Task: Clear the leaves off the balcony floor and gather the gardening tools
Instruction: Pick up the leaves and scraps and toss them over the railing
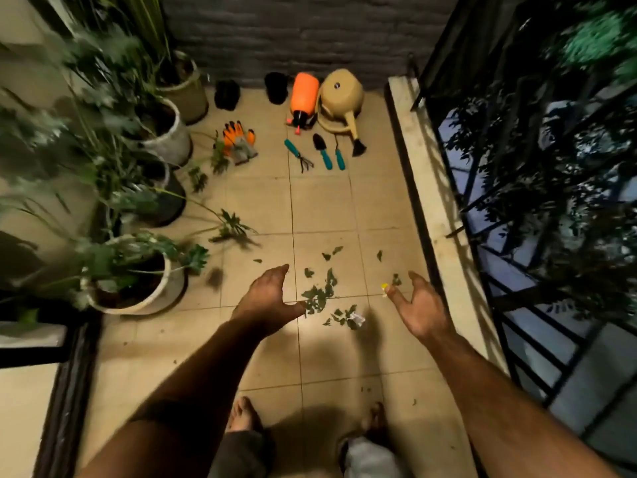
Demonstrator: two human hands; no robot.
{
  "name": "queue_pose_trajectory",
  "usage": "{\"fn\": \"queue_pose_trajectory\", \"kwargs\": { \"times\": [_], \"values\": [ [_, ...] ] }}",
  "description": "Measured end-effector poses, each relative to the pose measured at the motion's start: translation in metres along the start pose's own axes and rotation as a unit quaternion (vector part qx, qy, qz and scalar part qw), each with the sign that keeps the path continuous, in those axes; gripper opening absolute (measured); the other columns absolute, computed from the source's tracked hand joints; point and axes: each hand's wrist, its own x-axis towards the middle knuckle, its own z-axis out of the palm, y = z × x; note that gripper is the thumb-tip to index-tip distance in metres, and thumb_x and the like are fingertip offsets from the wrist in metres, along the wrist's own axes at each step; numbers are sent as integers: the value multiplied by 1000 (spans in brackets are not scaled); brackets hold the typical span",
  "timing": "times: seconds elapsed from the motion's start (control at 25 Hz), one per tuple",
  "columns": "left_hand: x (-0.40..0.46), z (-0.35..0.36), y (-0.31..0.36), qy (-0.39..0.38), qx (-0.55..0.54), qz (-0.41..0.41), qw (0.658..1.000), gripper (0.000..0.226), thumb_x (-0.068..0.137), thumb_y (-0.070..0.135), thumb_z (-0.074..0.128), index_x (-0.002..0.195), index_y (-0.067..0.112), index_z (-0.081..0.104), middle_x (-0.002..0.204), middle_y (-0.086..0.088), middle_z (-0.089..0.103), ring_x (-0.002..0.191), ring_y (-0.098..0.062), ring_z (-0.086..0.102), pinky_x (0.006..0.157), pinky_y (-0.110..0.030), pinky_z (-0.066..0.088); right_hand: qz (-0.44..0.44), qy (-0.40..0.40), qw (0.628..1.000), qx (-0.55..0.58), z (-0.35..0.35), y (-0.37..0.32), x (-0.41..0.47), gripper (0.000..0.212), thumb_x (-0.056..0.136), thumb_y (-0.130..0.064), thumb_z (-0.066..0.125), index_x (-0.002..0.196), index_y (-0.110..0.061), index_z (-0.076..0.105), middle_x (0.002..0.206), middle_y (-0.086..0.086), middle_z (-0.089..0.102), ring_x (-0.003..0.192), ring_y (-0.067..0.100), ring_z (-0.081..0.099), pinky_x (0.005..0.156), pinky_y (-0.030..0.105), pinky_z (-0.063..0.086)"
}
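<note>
**Q:** Head view, what's going on with your hands (267, 298)?

**Me:** Both held out over the tiled floor (320, 208), fingers loose and spread, nothing in them. My left hand's thumb tip sits right at the edge of the leaf pile (319, 298); my right hand (422, 310) is off to the other side, palm facing in.

**Q:** And the tools?

**Me:** Up by the far wall. Rake (298, 155), trowel (322, 151) and a third teal-handled tool (339, 157) lie side by side, long axes running roughly away from me; the rake's prongs point my way, the trowel's blade points at the wall. Orange sprayer (303, 96) lies nozzle toward me, beside the watering can (341, 98). Gloves (239, 141) near the pots (165, 132).
</note>
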Motion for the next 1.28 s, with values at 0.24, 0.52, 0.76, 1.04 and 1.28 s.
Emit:
{"fn": "queue_pose_trajectory", "kwargs": {
  "times": [0.24,0.52,0.76,1.04,1.28],
  "values": [
    [168,182,-84,-9,-44,3,999,99,82,45,76,158,20,18,162,-4,27,146,-24,28,117,-37,28,5,7,999,-48,152,115,185,75,96,-58,53,157,-22,28,152,14,41,135,36,46,108,48,42],
    [348,339,-176,-27,87,41,995,128,70,75,69,158,26,-10,167,0,-12,153,-28,-7,122,-41,6,-11,24,995,-92,302,228,357,72,98,-54,51,159,-29,22,161,11,27,144,35,34,112,52,38],
    [382,419,-202,-38,182,69,980,142,56,101,42,157,20,-18,163,-12,-25,150,-38,-20,122,-53,-6,47,43,997,-46,354,288,417,74,96,-58,51,158,-30,22,167,11,10,149,41,24,116,56,32],
    [356,490,-183,-26,193,177,965,140,60,105,26,159,9,1,164,-19,-15,151,-44,-9,118,-58,-2,-68,34,991,-110,390,252,381,50,106,-36,38,150,-14,38,167,8,15,151,28,25,120,44,31],
    [379,498,-195,56,199,138,969,89,93,71,32,150,4,40,160,-23,20,145,-45,28,117,-62,18,-223,9,969,-105,416,211,342,39,104,-23,47,143,-29,47,138,-9,56,115,7,58,99,27,50]
  ]
}}
